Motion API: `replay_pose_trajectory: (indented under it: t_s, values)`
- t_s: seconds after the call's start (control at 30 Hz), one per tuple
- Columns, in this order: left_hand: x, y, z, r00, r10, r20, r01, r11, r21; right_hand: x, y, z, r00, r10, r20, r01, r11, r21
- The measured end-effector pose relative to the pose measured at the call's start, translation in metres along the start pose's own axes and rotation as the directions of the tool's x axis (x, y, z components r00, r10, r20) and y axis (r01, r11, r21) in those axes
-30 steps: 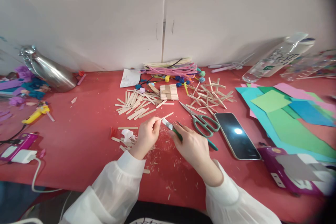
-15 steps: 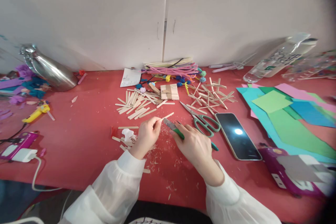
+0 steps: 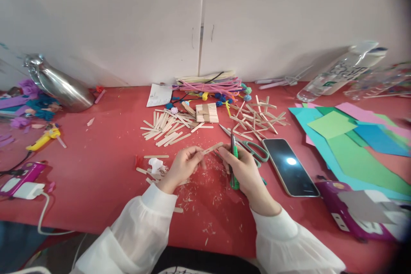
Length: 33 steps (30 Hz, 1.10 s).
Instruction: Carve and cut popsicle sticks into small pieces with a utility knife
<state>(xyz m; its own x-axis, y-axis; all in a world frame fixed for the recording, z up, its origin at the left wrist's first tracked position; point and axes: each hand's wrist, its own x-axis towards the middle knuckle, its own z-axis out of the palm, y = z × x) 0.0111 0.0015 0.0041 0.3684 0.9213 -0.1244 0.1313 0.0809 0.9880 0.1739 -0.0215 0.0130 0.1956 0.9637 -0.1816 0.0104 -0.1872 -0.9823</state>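
A wooden craft stick (image 3: 212, 148) is pinched by one end between the thumb and fingers of my left hand (image 3: 186, 165). It slants up toward my right hand (image 3: 240, 167), whose fingertips are at its other end. My right hand is closed round a green utility knife (image 3: 235, 167), held upright with its blade end pointing away from me. Wood shavings (image 3: 195, 197) lie scattered on the red table below both hands. Just beyond the right hand are green-handled scissors (image 3: 257, 150), partly hidden by it.
Loose craft sticks (image 3: 167, 126) and a bundled stack (image 3: 207, 112) lie ahead. Joined sticks (image 3: 260, 115) sit to their right. A phone (image 3: 290, 167), coloured paper (image 3: 353, 145) and a power strip (image 3: 340, 205) are at right. A yellow glue gun (image 3: 43, 139) and metal jug (image 3: 64, 85) stand left.
The knife has turned from lying against the stick to upright in my right hand. The right fingers have come to the stick's far end, and the stick has shifted slightly right.
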Motion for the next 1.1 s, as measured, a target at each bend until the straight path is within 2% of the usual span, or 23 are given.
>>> replay_pose_trajectory:
  t_s: [0.13,0.27,0.37,0.53,0.6,0.73,0.9,0.97,1.1]
  values:
    - [-0.003,0.002,0.002,0.987,-0.036,0.157,0.048,0.996,-0.073,-0.001,0.001,0.000,1.000,0.024,0.013,-0.024,1.000,0.007]
    - [-0.002,0.003,0.001,0.979,0.008,0.202,-0.016,0.999,0.038,-0.003,0.001,0.002,0.993,-0.006,0.116,0.019,0.994,-0.108]
    - [0.000,0.002,0.001,0.991,0.009,0.134,-0.014,0.999,0.036,-0.003,0.003,0.005,0.985,-0.059,0.161,0.085,0.983,-0.160]
    - [0.004,-0.002,0.005,0.996,0.061,-0.070,-0.072,0.982,-0.177,-0.004,0.006,0.008,0.967,-0.077,0.241,0.143,0.953,-0.268]
    - [0.005,-0.003,0.005,0.992,0.030,-0.119,-0.058,0.969,-0.241,-0.005,0.007,0.008,0.961,-0.072,0.269,0.159,0.934,-0.321]
    - [0.005,-0.005,0.003,0.984,-0.069,-0.162,0.019,0.955,-0.295,-0.006,0.005,0.008,0.950,0.025,0.311,0.080,0.944,-0.320]
    - [0.005,-0.001,-0.007,0.972,-0.025,-0.233,-0.028,0.974,-0.223,-0.004,0.001,0.001,0.961,0.057,0.270,-0.001,0.980,-0.201]
    - [0.006,0.001,-0.011,0.981,0.007,-0.196,-0.039,0.987,-0.159,-0.001,0.003,-0.003,0.977,0.019,0.214,0.014,0.988,-0.154]
    - [0.005,0.001,-0.015,0.998,0.064,0.024,-0.066,0.992,0.106,0.004,0.008,-0.008,0.991,-0.091,0.095,0.107,0.978,-0.178]
